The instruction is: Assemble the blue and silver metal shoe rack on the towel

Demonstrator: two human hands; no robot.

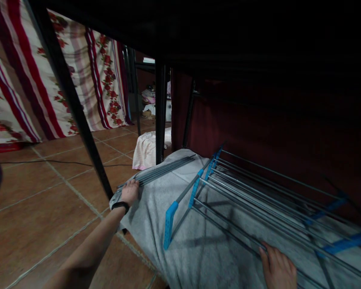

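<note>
A bundle of thin grey metal rods (165, 167) lies on a grey blanket (174, 265) near its left edge. My left hand (130, 191), with a dark band on the wrist, is closed over the near end of the rods. To the right stands a partly assembled rack (243, 188) of parallel metal bars joined by blue plastic end pieces. One blue corner piece (169, 224) rests on the blanket at the rack's near left. My right hand (279, 266) is closed around the rack's lowest front bar, its thumb on the near side.
Black metal posts (75, 104) and a dark low surface frame the space above and left. A dark red cloth (258, 120) hangs behind the rack. Brown floor tiles (48, 208), a black cable (78, 163) and a floral striped curtain (87, 80) lie to the left.
</note>
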